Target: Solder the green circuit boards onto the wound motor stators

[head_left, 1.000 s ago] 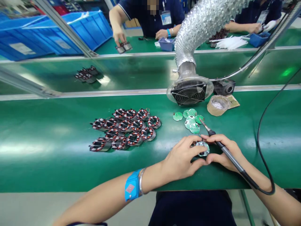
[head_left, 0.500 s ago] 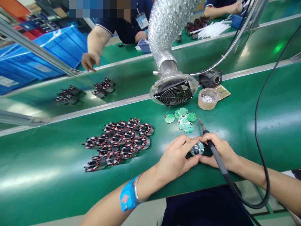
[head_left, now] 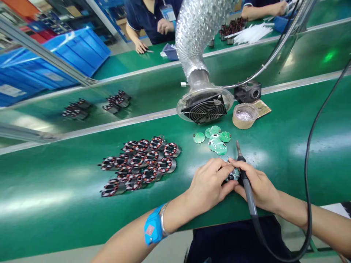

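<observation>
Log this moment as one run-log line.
left hand: on round board | right hand: holds soldering iron | nearby: loose boards, stators

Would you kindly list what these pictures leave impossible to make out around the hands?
Head view only:
- Small round part: mostly covered by the left hand and right hand.
- Soldering iron: its cable leaves the bottom edge.
- Green boards: markings too small to read.
- Wound coils: winding detail too fine.

Small round part (head_left: 234, 174) mostly hidden between the fingers (head_left: 223, 171) of both hands, its detail too small to tell, soldering iron cable (head_left: 307, 204) cut off beyond the fingers at the right edge, both forearms cropped below
</observation>
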Demonstrator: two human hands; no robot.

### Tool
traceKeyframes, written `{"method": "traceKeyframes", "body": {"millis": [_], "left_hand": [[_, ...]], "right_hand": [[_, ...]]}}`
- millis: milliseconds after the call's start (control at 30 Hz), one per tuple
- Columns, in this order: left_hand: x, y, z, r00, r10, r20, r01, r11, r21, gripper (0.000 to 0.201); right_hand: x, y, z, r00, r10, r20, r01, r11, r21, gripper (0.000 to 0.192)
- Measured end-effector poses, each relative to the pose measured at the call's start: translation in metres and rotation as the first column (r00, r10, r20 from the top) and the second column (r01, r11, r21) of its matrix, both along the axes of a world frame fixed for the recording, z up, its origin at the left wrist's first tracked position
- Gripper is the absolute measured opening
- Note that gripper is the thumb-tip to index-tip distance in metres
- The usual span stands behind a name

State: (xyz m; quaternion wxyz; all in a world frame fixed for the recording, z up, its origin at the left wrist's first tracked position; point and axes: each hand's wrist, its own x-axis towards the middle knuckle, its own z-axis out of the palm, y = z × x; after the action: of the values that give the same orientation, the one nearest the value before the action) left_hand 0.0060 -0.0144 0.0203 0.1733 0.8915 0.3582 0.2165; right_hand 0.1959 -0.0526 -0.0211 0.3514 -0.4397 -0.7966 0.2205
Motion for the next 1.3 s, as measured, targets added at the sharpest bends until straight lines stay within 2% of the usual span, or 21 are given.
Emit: {"method": "traceKeyframes", "body": {"millis": [67, 167, 267, 300, 367, 433, 500, 600, 733, 867, 1000, 1067, 1100, 1133, 1167, 1233, 1300], "left_hand": [[0.000, 0.000, -0.002, 1.000, 0.005, 0.015, -0.005, 1.000, -0.003, 0.028], [-0.003, 0.000, -0.009, 0.991, 0.002, 0.132, 0.003, 0.999, -0.044, 0.035], [-0.010, -0.002, -0.017, 0.960, 0.053, 0.274, 0.008, 0.976, -0.218, 0.059], [-0.013, -0.003, -0.019, 0.944, 0.109, 0.312, -0.004, 0.948, -0.319, 0.065], [-0.016, -0.006, -0.023, 0.896, 0.264, 0.357, -0.035, 0.844, -0.535, 0.063], [-0.016, -0.010, -0.026, 0.832, 0.405, 0.378, -0.044, 0.728, -0.684, 0.042], [-0.014, -0.013, -0.029, 0.775, 0.488, 0.402, -0.047, 0.678, -0.733, 0.025], [-0.007, -0.019, -0.030, 0.720, 0.538, 0.438, -0.080, 0.692, -0.717, 0.015], [-0.002, -0.033, -0.026, 0.732, 0.511, 0.450, -0.126, 0.751, -0.648, 0.017], [-0.004, -0.039, -0.023, 0.800, 0.385, 0.460, -0.070, 0.821, -0.567, 0.042], [-0.007, -0.021, -0.024, 0.868, 0.264, 0.421, -0.019, 0.864, -0.503, 0.082], [-0.007, -0.009, -0.025, 0.886, 0.197, 0.420, 0.052, 0.857, -0.512, 0.083], [-0.007, -0.004, -0.026, 0.878, 0.210, 0.429, 0.070, 0.832, -0.550, 0.076], [-0.007, -0.001, -0.027, 0.851, 0.269, 0.451, 0.078, 0.784, -0.616, 0.068], [-0.007, 0.002, -0.027, 0.799, 0.363, 0.480, 0.100, 0.706, -0.701, 0.062], [-0.008, 0.003, -0.025, 0.640, 0.577, 0.508, 0.247, 0.472, -0.846, 0.062], [-0.011, 0.003, -0.020, 0.505, 0.709, 0.492, 0.477, 0.246, -0.844, 0.062]], "right_hand": [[-0.001, -0.001, 0.000, 1.000, -0.017, 0.014, 0.016, 1.000, 0.024, 0.057], [-0.003, -0.002, -0.001, 0.999, -0.042, 0.019, 0.040, 0.997, 0.065, 0.057], [-0.005, -0.002, -0.002, 0.997, -0.073, 0.020, 0.072, 0.996, 0.060, 0.057], [-0.005, -0.002, -0.002, 0.996, -0.084, 0.022, 0.083, 0.995, 0.052, 0.056], [-0.005, -0.002, -0.001, 0.994, -0.104, 0.030, 0.103, 0.994, 0.047, 0.053], [-0.005, -0.001, 0.000, 0.993, -0.114, 0.042, 0.112, 0.992, 0.058, 0.051], [-0.006, -0.001, 0.001, 0.991, -0.119, 0.054, 0.115, 0.991, 0.071, 0.051], [-0.006, -0.002, 0.002, 0.992, -0.116, 0.054, 0.111, 0.989, 0.094, 0.050], [-0.007, -0.005, 0.001, 0.985, -0.154, 0.071, 0.146, 0.983, 0.113, 0.047], [-0.007, -0.002, -0.005, 0.981, -0.175, 0.090, 0.161, 0.977, 0.143, 0.045], [-0.002, 0.004, -0.011, 0.995, -0.076, 0.061, 0.066, 0.986, 0.151, 0.049], [0.003, 0.006, -0.011, 0.999, -0.025, 0.038, 0.021, 0.995, 0.102, 0.052], [0.006, 0.006, -0.010, 1.000, -0.007, 0.012, 0.006, 0.998, 0.059, 0.054], [0.009, 0.006, -0.008, 0.999, 0.005, -0.037, -0.004, 1.000, 0.009, 0.055], [0.011, 0.006, -0.006, 0.994, 0.007, -0.112, -0.012, 0.999, -0.044, 0.055], [0.013, 0.005, -0.002, 0.951, -0.028, -0.309, -0.012, 0.992, -0.126, 0.049], [0.013, 0.005, 0.000, 0.879, -0.093, -0.468, 0.016, 0.986, -0.165, 0.038]]}}
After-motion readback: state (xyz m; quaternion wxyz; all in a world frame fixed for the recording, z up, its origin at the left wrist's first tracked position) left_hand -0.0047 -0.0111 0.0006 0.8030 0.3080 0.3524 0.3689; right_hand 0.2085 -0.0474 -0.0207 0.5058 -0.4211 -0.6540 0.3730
